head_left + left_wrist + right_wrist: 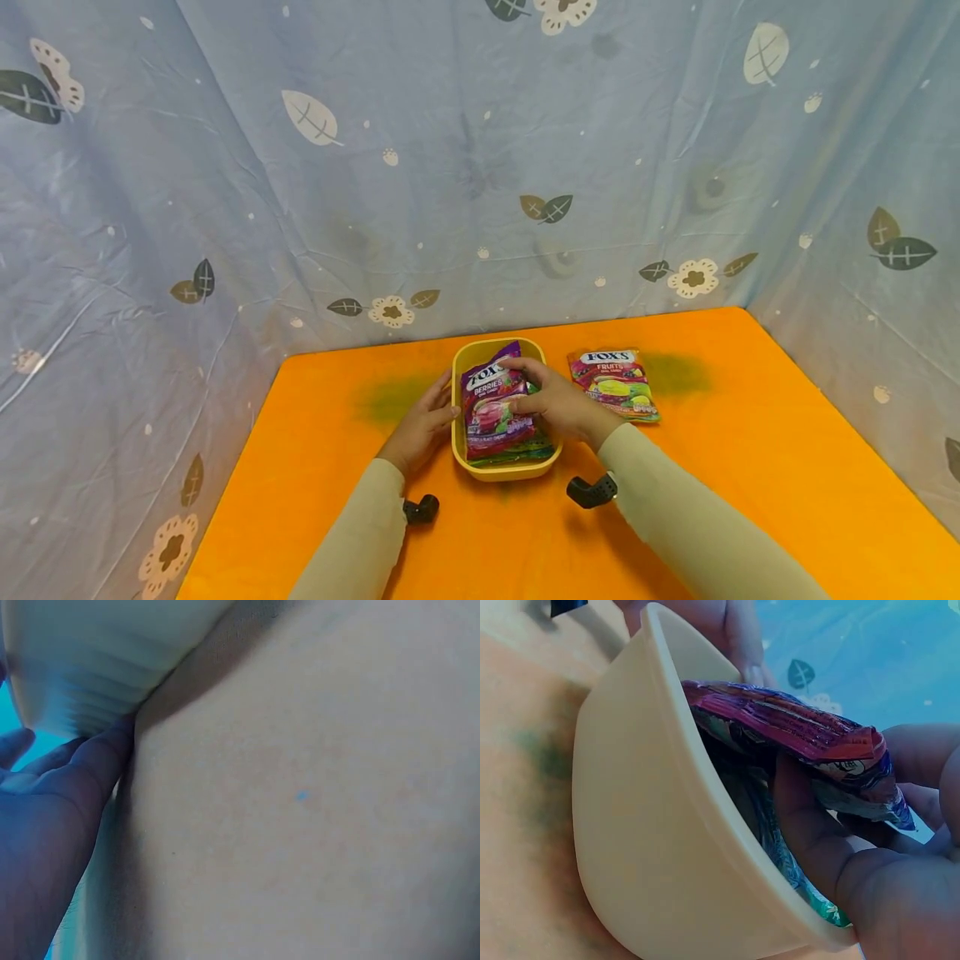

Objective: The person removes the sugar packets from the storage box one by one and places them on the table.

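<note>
A purple FOX'S Berries candy bag (495, 408) is pinched between the thumb and fingers of my right hand (558, 406). It leans tilted inside a yellow plastic tub (506, 473), on top of a green candy bag (799, 877) that is mostly hidden. In the right wrist view, the purple bag (795, 724) shows edge-on above the tub's rim. My left hand (425, 427) rests against the tub's left side, thumb at the rim. Fairly straight fingers (101, 754) touch the outer wall in the left wrist view.
A red FOX'S Fruits candy bag (615, 385) lies flat on the orange table (315, 500), right of the tub. Behind the table and along both sides hangs a pale blue patterned curtain (450, 167).
</note>
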The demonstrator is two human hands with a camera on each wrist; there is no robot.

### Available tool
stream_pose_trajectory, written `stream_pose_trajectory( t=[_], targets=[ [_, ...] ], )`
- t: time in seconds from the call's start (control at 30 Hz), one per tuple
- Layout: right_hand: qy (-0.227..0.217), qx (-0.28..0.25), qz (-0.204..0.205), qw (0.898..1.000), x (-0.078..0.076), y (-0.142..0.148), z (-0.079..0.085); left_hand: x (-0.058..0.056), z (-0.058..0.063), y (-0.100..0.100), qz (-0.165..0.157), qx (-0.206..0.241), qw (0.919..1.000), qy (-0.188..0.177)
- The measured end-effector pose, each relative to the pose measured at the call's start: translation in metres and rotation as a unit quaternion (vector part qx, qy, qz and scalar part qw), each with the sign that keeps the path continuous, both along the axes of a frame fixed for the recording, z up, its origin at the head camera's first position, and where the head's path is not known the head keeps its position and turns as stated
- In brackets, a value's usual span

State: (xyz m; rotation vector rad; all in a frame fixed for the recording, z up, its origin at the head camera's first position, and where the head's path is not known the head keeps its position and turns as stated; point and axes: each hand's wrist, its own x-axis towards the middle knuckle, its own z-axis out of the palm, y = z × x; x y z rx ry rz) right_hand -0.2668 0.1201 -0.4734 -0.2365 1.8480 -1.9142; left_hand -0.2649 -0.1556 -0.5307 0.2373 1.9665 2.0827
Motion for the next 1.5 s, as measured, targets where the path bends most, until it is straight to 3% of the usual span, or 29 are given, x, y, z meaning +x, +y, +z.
stream_pose_trajectory(
  t=[0.4,1.0,1.5],
  targets=[
    [-0.014,-0.046,-0.014,0.999,0.002,0.011,0.002,-0.001,-0.001,0.0,-0.003,0.004,1.0,-0.009],
    [0.013,-0.13,-0.046,0.99,-0.007,0.064,0.002,0.0,0.0,-0.001,-0.014,0.01,0.9999,0.001],
    [0.026,-0.13,-0.099,0.986,-0.009,0.121,-0.008,0.001,0.002,-0.001,-0.008,0.005,0.9999,-0.004]
  ],
)
